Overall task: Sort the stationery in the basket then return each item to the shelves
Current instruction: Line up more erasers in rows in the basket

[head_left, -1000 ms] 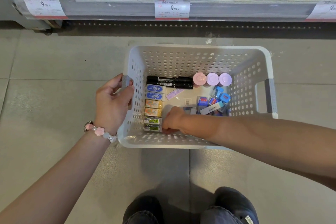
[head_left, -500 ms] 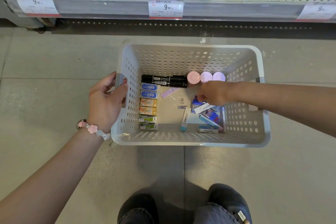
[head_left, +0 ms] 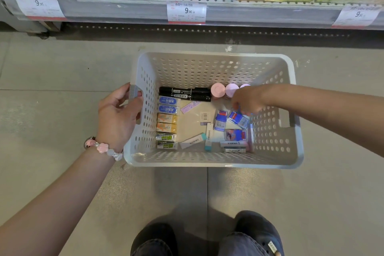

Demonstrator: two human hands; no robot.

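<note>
The basket (head_left: 216,160), resting on the floor, is being steadied at its handle by the left hand (head_left: 118,114). The right hand (head_left: 246,102), moved from the near eraser row to the jumbled blue boxes (head_left: 238,119), is being closed on one; sorting is being continued, shelving not yet begun.

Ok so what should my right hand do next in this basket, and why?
Probably close the right hand on the small blue box under it and set it beside the other blue boxes. The left column of erasers is already lined up, while this corner of the basket is jumbled.
</note>
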